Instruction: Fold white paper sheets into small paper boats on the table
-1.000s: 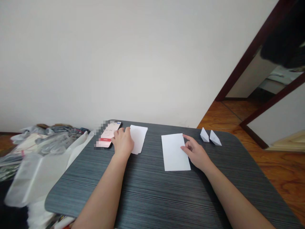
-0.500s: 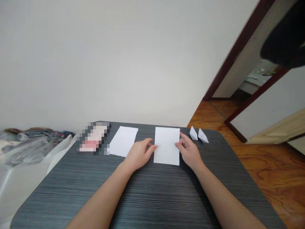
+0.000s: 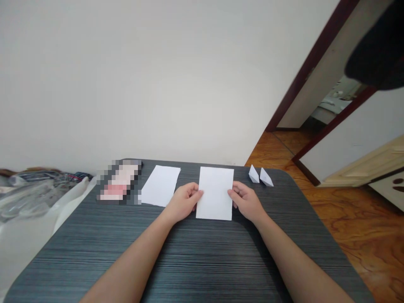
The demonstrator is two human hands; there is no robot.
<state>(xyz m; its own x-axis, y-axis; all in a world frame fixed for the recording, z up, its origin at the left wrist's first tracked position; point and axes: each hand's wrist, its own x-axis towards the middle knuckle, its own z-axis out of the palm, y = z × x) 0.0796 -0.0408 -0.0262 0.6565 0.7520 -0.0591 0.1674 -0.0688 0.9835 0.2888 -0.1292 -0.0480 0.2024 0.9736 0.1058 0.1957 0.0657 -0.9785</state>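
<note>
Between my hands is a blank white sheet of paper (image 3: 215,193), upright in portrait direction above the table. My left hand (image 3: 184,201) pinches its left edge, thumb on the front and fingers behind. On the opposite edge, my right hand (image 3: 247,200) grips the same way, its fingers partly hidden by the sheet. Left of my left hand lies more white paper (image 3: 160,185), flat on the table. Two small folded paper boats (image 3: 253,174) stand side by side beyond my right hand.
The dark wood-grain table (image 3: 202,261) stands against a white wall (image 3: 176,84). A blurred-out pinkish item (image 3: 121,181) lies at its back left. Plastic-covered clothes (image 3: 41,189) are heaped left of the table. Wooden floor (image 3: 341,219) and a doorway are at right.
My left hand has closed on the left edge of the sheet, where its fingers were apart before. The view has shifted slightly, and the sheet sits a little nearer.
</note>
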